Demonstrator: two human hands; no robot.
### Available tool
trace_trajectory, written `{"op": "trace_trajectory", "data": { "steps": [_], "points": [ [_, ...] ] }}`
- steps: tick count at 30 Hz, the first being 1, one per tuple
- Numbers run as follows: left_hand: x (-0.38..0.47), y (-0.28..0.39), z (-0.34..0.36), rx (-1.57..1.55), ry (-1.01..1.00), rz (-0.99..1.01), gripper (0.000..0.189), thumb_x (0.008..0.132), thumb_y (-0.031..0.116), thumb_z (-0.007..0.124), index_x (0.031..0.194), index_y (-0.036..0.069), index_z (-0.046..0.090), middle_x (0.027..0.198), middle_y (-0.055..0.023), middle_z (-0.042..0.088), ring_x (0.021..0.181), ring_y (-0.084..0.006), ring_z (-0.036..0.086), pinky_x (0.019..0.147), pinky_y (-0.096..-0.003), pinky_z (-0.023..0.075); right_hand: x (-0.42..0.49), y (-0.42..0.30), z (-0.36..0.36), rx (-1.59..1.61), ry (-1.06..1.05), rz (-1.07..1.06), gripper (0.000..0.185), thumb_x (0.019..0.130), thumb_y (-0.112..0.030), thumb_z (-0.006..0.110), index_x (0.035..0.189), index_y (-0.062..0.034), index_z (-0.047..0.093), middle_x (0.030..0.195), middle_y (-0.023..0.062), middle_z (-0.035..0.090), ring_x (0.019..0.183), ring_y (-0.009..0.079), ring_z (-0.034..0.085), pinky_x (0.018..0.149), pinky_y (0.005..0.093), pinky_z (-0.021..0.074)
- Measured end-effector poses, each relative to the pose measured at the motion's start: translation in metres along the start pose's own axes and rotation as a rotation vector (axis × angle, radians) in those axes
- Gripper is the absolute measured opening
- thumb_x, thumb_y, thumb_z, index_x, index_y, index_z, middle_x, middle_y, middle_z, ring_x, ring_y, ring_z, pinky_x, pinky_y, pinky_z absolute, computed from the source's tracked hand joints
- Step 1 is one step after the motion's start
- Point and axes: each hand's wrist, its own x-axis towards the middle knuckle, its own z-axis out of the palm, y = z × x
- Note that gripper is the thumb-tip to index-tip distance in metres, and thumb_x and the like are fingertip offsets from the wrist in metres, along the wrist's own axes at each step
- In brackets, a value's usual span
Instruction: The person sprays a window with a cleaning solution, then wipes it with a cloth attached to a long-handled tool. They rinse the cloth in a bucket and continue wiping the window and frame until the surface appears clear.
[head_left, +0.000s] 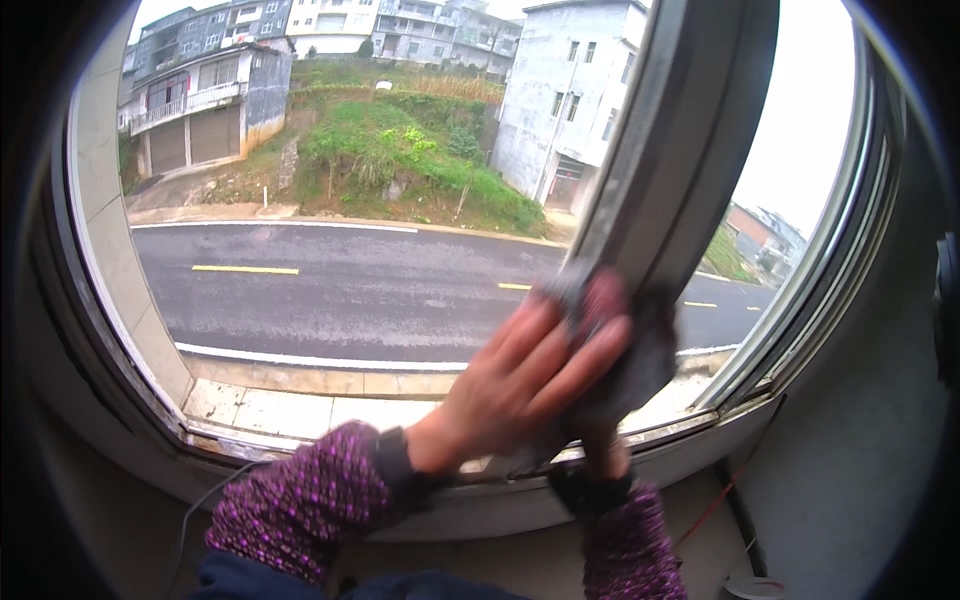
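Note:
A dark grey cloth (637, 382), blurred by motion and with a reddish patch near its top, is wrapped about the lower part of an upright metal window-frame post (675, 150). My left hand (517, 375) presses on the cloth from the left, fingers stretched up along it. Below the cloth, the wrist and heel of my right hand (606, 450) show; its fingers are hidden behind the cloth and my left hand. Both forearms wear purple-flecked knitted sleeves (300, 495) with dark cuffs. Under the hands runs the window sill frame (240, 442), worn and stained.
Left of the post is an open-looking window bay, with a tiled outer ledge (285, 411) and a road (337, 292) beyond. Window tracks (817, 300) curve along the right. A thin cable (196, 506) hangs at lower left; a pale container (754, 587) stands at lower right.

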Motion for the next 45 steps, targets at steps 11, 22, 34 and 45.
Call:
{"op": "trace_trajectory", "data": {
  "steps": [11, 22, 34, 45],
  "points": [
    [-0.046, 0.029, -0.023, -0.238, -0.172, -0.061, 0.054, 0.080, 0.005, 0.055, 0.134, 0.002, 0.044, 0.129, -0.0203, 0.050, 0.120, -0.0378, 0.047, 0.102, -0.0449, 0.0390, -0.015, -0.087, -0.023, 0.604, -0.228, 0.470, 0.026, 0.095, -0.018, 0.046, 0.114, -0.0026, 0.055, 0.107, 0.0089, 0.057, 0.099, 0.0269, 0.056, 0.088, 0.0385, 0.0451],
    [0.367, -0.063, -0.086, 0.236, 0.266, 0.283, 0.054, 0.087, 0.014, 0.055, 0.133, -0.004, 0.034, 0.101, -0.0244, 0.058, 0.092, -0.0356, 0.057, 0.077, -0.0412, 0.0513, 0.412, -0.072, -0.018, 0.208, -0.003, -0.464, 0.032, 0.093, -0.018, 0.050, 0.119, 0.0001, 0.048, 0.109, 0.0126, 0.055, 0.101, 0.0197, 0.055, 0.089, 0.0310, 0.0452],
    [-0.062, 0.026, 0.004, -0.107, -0.083, -0.040, 0.046, 0.085, 0.020, 0.052, 0.130, 0.008, 0.050, 0.114, -0.0160, 0.056, 0.112, -0.0350, 0.050, 0.098, -0.0514, 0.0396, -0.130, -0.009, -0.003, -0.013, -0.311, 0.141, 0.046, 0.096, -0.018, 0.048, 0.137, -0.0005, 0.035, 0.133, 0.0128, 0.045, 0.124, 0.0256, 0.042, 0.106, 0.0358, 0.0333],
    [-0.154, 0.071, -0.014, -0.446, -0.283, -0.358, 0.041, 0.078, 0.003, 0.056, 0.119, 0.004, 0.058, 0.111, -0.0142, 0.061, 0.102, -0.0311, 0.059, 0.091, -0.0417, 0.0463, -0.240, -0.086, -0.063, 0.425, -0.620, 0.708, 0.043, 0.087, -0.029, 0.060, 0.122, -0.0062, 0.048, 0.114, 0.0122, 0.057, 0.106, 0.0263, 0.055, 0.093, 0.0383, 0.0432]
  ]
}}
